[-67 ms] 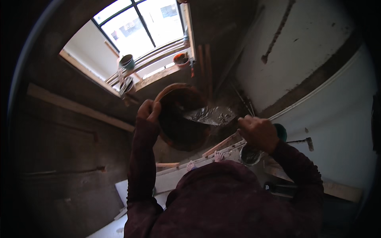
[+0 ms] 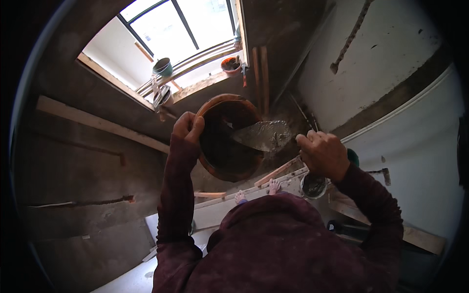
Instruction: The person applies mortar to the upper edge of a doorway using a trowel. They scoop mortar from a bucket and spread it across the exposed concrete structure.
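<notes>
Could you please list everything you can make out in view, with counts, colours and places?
large bucket: one, dark with brownish rim, centre, held by the left hand
trowel: one, grey, wet mix on it, overlapping the bucket's mouth, in the right hand
window: one, dark-framed, top
teal bucket: one, by the window
small bucket: one, reddish-orange, by the window
upright wooden strips: two, brown, right of the window
long board: one, light brown, left wall
mix bucket: one, grey contents, below the right hand
green container: one, partly hidden behind the right hand
feet: two, pale, lower centre
sleeves: two, maroon, either side
left hand: one, bare, bucket's rim
right hand: one, bare, trowel's handle end
</notes>
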`<state>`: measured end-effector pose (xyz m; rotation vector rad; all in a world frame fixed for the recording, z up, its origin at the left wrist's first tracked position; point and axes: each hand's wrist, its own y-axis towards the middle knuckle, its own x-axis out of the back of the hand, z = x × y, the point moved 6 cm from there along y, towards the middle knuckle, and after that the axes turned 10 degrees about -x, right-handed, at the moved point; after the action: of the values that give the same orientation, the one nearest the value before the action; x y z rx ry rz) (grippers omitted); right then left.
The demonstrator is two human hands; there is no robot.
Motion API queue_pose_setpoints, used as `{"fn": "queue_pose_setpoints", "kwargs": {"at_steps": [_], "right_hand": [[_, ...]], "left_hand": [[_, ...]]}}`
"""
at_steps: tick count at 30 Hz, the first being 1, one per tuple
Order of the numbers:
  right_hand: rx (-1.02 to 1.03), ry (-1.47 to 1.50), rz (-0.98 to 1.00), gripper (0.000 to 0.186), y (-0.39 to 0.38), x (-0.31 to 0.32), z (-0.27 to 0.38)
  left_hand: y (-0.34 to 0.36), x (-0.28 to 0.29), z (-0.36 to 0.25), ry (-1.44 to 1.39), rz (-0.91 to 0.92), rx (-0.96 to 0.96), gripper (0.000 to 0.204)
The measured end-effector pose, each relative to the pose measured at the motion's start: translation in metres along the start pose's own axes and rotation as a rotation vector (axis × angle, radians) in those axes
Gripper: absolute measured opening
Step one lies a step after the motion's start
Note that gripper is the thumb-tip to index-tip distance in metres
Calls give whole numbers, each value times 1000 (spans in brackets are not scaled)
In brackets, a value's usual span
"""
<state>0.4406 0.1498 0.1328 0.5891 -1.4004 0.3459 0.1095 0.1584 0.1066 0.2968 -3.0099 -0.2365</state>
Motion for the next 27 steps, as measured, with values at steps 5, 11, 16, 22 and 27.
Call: {"fn": "queue_pose_setpoints", "kwargs": {"at_steps": [5,11,16,22,27], "right_hand": [[142,-106,34,12,18,-21,21],[288,-213,-137,15,37,-37,48],[372,-180,-46,16,37,-61,62],[442,-66,-8,16,31,-61,65],[366,177,153,18,33,-63,63]], "left_hand": [[-3,12,-10,21,56,28,24],[-5,20,-12,70,92,48,27],[-14,23,0,113,6,48,28],[-11,21,14,172,-10,44,28],[-24,20,20,105,-36,75,27]]}}
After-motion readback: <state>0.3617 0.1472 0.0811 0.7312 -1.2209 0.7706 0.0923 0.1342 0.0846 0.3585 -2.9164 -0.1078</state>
